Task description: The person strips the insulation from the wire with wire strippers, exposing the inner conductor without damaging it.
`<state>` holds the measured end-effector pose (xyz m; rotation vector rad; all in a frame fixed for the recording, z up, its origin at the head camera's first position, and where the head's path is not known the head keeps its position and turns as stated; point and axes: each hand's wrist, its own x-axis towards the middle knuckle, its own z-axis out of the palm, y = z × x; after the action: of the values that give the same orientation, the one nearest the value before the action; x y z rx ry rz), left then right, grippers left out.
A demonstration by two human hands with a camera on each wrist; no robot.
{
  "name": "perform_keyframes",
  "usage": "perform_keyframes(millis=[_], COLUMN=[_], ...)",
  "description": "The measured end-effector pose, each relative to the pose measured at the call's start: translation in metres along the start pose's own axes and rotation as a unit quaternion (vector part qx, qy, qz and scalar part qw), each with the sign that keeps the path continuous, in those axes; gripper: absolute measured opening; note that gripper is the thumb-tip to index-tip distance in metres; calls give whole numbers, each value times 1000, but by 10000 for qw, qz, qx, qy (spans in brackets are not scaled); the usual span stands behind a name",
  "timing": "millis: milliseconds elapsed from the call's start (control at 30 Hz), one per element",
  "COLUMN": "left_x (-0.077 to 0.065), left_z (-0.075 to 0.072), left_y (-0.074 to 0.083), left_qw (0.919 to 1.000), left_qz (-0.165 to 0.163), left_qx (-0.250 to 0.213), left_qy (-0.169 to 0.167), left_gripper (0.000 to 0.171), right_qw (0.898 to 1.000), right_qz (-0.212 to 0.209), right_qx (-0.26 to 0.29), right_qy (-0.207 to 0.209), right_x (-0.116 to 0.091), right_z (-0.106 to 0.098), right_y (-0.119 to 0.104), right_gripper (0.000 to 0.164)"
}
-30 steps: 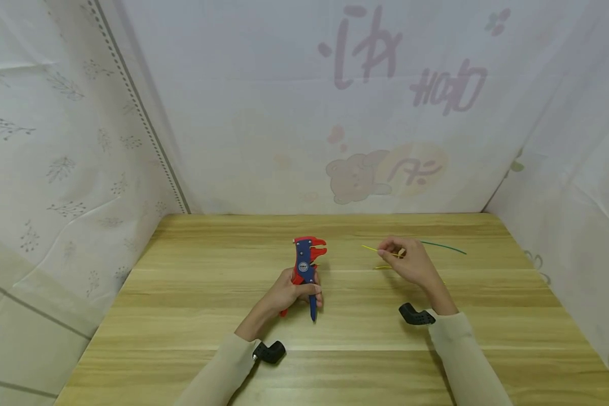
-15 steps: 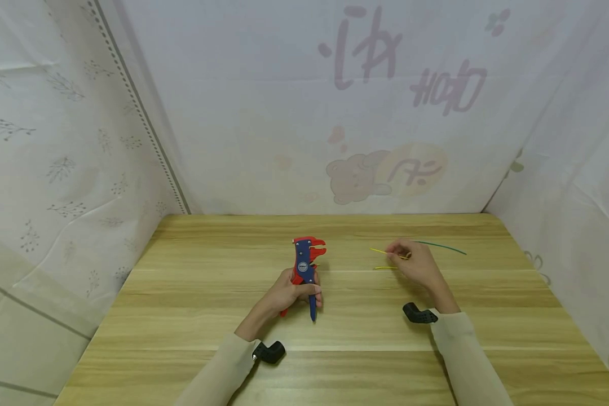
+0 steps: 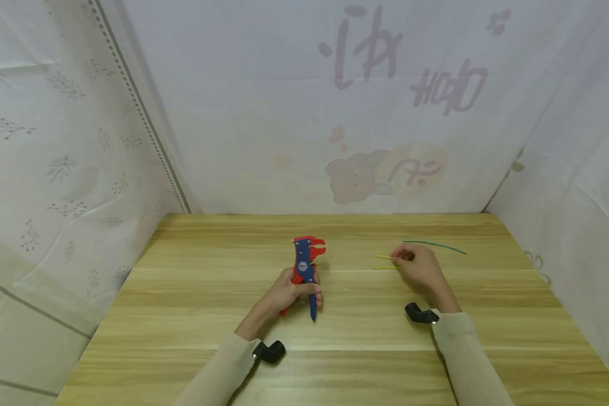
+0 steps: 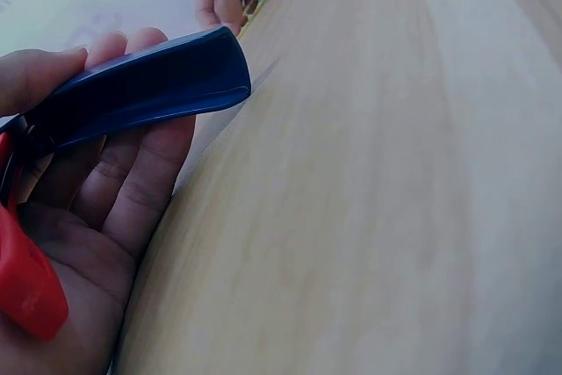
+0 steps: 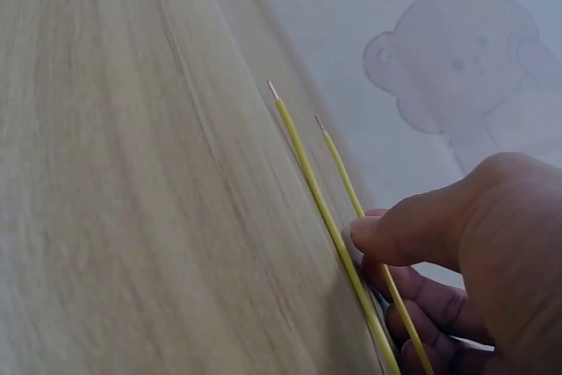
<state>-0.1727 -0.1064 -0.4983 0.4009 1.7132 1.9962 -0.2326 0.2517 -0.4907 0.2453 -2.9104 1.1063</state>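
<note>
My left hand (image 3: 293,290) holds a red and blue wire stripper (image 3: 303,254) by its handles, head pointing away and jaws facing right. The left wrist view shows the blue handle (image 4: 149,85) lying across the fingers, with the thumb against it. Thumb and fingers of my right hand (image 3: 422,266) pinch a yellow wire (image 3: 383,256), low over the table. Its stripped tip shows bare copper in the right wrist view. Alongside it, nearer to me, a second yellow wire (image 5: 307,173) with a bare copper end lies on the wood.
A green wire (image 3: 438,245) lies on the wooden table (image 3: 355,316), just beyond my right hand. Patterned white cloth hangs behind the table (image 3: 254,141) and at both sides. A black wrist camera (image 3: 270,352) sticks out from the left cuff, another (image 3: 421,313) from the right.
My right hand has drawn the yellow wire to the right and lowered it beside the other yellow wire. More of the green wire shows. The left hand and wire stripper have stayed put.
</note>
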Motion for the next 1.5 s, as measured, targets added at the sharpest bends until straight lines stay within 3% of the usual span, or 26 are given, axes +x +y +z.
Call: perform_keyframes(millis=[467, 700, 1033, 1267, 1500], left_x=[-3, -1, 2, 1, 1], left_z=[-4, -3, 0, 1, 0], left_y=[1, 0, -1, 1, 2], left_qw=[9999, 9997, 9995, 9997, 9996], left_qz=[-17, 3, -58, 15, -30], left_qx=[-83, -230, -297, -247, -272], left_qy=[81, -97, -23, -15, 4], left_gripper=[26, 30, 35, 32, 36], right_qw=[9995, 9993, 9985, 9995, 9993], right_qz=[185, 320, 471, 102, 145], right_qx=[193, 166, 286, 240, 190], right_qy=[-150, -69, 63, 201, 280], right_x=[2, -2, -2, 3, 7], right_z=[4, 6, -5, -18, -28], right_y=[-1, 0, 6, 11, 10], right_gripper=[12, 11, 17, 24, 31])
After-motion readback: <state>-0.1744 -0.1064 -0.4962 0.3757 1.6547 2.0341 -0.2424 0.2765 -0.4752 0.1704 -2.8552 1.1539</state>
